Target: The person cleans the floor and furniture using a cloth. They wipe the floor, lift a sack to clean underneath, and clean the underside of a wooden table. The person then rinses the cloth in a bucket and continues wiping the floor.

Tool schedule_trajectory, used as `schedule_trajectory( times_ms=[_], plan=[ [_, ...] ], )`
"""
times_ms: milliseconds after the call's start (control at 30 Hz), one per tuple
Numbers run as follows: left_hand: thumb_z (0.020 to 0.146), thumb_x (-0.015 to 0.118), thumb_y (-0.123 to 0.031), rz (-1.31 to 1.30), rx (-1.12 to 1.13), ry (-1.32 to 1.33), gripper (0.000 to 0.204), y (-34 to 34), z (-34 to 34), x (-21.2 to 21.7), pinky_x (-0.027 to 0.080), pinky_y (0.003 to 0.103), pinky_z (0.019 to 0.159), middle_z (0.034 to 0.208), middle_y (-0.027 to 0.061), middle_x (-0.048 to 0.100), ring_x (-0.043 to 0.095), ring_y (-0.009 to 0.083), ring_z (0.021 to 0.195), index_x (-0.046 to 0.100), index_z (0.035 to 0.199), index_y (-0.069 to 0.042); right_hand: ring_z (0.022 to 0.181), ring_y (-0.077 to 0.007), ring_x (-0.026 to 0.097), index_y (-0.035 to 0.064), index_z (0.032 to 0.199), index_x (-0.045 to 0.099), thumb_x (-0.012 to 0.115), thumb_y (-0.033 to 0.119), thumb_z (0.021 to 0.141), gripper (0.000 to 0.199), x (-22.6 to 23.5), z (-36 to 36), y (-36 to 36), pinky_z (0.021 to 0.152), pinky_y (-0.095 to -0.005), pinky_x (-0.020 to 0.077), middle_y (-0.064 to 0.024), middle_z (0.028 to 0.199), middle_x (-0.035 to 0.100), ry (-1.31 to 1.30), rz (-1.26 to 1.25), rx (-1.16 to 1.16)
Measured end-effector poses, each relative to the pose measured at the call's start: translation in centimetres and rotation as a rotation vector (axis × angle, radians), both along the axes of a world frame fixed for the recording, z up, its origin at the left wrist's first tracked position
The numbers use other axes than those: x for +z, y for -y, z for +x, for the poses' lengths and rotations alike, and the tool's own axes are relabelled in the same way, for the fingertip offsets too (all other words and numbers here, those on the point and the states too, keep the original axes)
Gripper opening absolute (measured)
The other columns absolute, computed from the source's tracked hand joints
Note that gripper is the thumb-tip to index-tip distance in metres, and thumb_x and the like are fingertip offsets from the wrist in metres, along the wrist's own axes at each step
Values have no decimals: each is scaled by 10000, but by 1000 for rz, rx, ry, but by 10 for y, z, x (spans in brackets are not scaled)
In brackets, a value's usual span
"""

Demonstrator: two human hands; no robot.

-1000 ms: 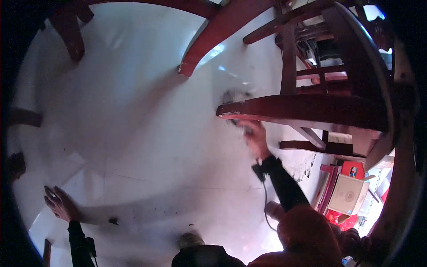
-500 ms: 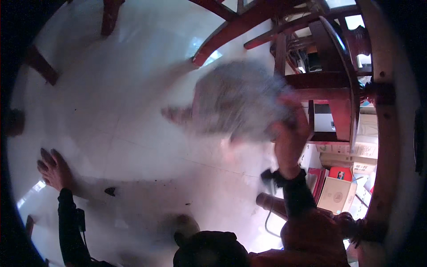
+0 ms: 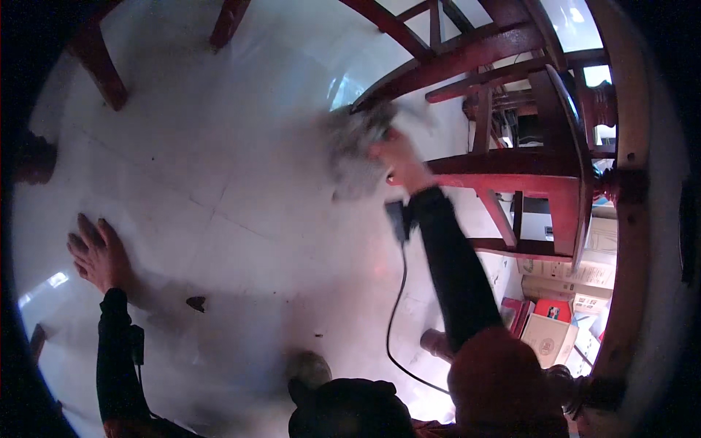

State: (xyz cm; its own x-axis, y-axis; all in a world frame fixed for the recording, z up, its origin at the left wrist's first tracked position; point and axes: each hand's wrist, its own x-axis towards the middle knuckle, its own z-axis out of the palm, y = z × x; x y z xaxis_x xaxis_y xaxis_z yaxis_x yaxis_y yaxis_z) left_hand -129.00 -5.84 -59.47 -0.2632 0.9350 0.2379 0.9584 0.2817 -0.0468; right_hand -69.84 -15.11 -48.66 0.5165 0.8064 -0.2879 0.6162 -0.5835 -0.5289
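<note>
My right hand (image 3: 400, 162) is closed on a grey cloth (image 3: 358, 171), which is bunched and blurred by motion against the pale floor (image 3: 241, 241). Part of the cloth reaches the foot of a dark red wooden chair (image 3: 467, 55). My left hand (image 3: 101, 255) rests palm down on the floor at the left, fingers spread, with nothing in it. A small dark scrap (image 3: 196, 303) lies on the floor to the right of that hand.
Wooden legs (image 3: 102, 69) stand at the far left, another (image 3: 231, 22) at the back. On the right, chair rails (image 3: 511, 164) come close to my right arm. Boxes (image 3: 549, 339) are stacked at the lower right. A black cable (image 3: 394, 321) trails from my right wrist.
My right hand has swept the cloth left and away from me, and the cloth now looks more bunched. My left hand stays on the floor while the whole view has shifted slightly.
</note>
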Motion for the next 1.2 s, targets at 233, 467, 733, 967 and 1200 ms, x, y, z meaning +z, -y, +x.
schedule_trajectory(
  times_ms=[233,467,733,967,1200],
  plan=[
    [1003,343,-569,-5,-28,-57,632,0,-10,-4,176,534,1162,1555,215,315,234,358,1465,301,1547,-251,1044,-162,605,-30,1314,542,508,-46,646,669,91,-143,131,901,-276,485,-53,1157,646,-1041,102,-295],
    [995,330,-604,72,-44,-37,639,-2,1,-13,210,535,1147,1531,220,340,277,359,1444,315,1537,-267,1218,-258,561,20,1362,497,555,126,739,635,164,-92,228,1055,-412,448,-119,1297,597,-775,577,-624],
    [978,313,-657,81,-49,-72,667,-6,-27,-19,230,530,1142,1540,197,330,313,370,1426,312,1539,-297,1155,-221,599,6,1331,522,710,56,830,537,207,-75,102,1037,-363,447,-109,1234,636,489,675,266],
    [974,318,-663,57,-58,-29,670,-10,-19,-36,216,533,1151,1556,207,300,299,375,1434,313,1539,-305,1090,-244,625,22,1298,552,660,76,833,481,128,44,-12,984,-373,474,-96,1171,660,1024,369,218],
    [980,307,-656,52,-48,-38,672,-9,-26,-21,197,528,1160,1568,194,289,282,369,1445,297,1549,-298,1026,-268,651,39,1266,582,609,96,835,435,59,-48,48,931,-383,501,-84,1109,685,480,388,273]
  ],
)
